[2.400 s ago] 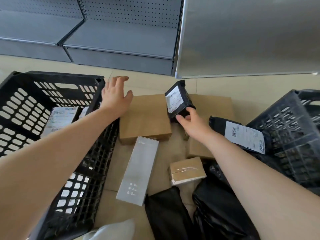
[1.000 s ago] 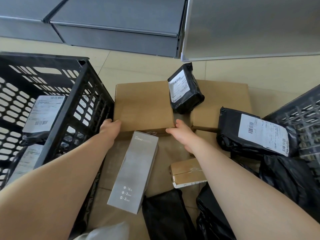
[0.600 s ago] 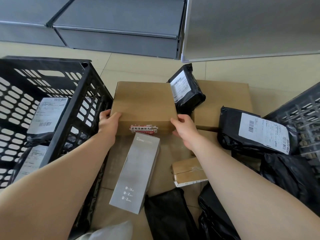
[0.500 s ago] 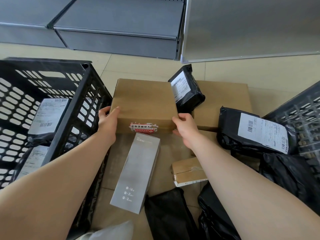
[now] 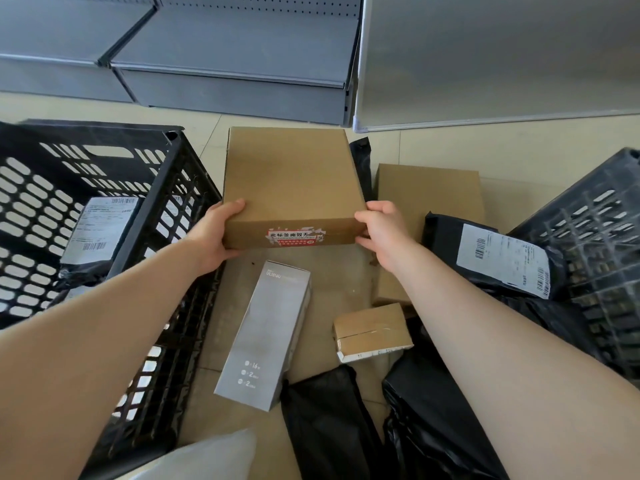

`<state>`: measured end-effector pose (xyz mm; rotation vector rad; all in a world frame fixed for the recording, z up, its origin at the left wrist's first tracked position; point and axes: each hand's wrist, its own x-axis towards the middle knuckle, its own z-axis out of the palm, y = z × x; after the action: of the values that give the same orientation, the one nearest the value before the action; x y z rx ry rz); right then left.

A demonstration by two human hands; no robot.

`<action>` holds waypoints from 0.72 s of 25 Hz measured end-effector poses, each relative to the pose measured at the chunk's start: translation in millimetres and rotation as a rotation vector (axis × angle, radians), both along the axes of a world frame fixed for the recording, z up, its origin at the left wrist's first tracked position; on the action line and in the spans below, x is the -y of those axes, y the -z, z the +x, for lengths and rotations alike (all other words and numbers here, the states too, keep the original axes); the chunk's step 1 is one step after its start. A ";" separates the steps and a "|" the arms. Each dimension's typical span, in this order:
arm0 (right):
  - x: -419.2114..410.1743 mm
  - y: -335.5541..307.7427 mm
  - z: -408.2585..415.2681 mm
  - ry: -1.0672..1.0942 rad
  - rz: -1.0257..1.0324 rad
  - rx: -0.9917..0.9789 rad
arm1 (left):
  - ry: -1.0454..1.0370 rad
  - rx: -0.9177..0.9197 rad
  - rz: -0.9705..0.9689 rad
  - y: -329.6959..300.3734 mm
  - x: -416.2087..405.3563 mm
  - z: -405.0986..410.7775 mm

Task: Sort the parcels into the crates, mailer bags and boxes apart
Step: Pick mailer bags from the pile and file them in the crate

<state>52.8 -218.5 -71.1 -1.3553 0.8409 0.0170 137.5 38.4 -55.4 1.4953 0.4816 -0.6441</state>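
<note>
The cardboard box is being held clear of the floor between the left crate and the right crate, with the left hand clamped on its near left corner and the right hand clamped on its near right corner. It is looking stiff, flat and probably light, so gripping both short-side corners with thumbs on top seems sound, though smooth card may be slipping if tilted. Its long axis is running away from the person, with the taped, red-labelled end facing them.
</note>
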 end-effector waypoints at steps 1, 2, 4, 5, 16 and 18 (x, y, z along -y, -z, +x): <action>4.5 -5.9 -0.8 -0.027 -0.017 -0.007 | -0.015 -0.004 0.007 -7.4 3.8 -0.1; 9.8 -12.0 -1.6 -0.056 -0.041 -0.017 | -0.025 -0.005 0.021 -14.5 8.4 -0.6; 23.2 -25.4 -3.4 -0.119 -0.100 -0.049 | -0.023 0.008 0.047 -27.0 19.5 -3.7; 32.2 -34.5 -7.6 -0.158 -0.149 -0.065 | -0.017 0.015 0.051 -33.5 26.4 -7.2; 204.2 -112.6 -151.6 -0.217 -1.515 -0.400 | 0.091 0.062 0.025 -76.8 87.5 -44.8; 218.2 -111.9 -176.7 -0.260 -1.345 -0.474 | 0.120 0.058 0.015 -78.3 97.7 -51.5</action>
<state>-123.9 -436.7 40.8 -2.7991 1.1044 -0.0350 86.0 -59.3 22.9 1.5613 0.3548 -0.6907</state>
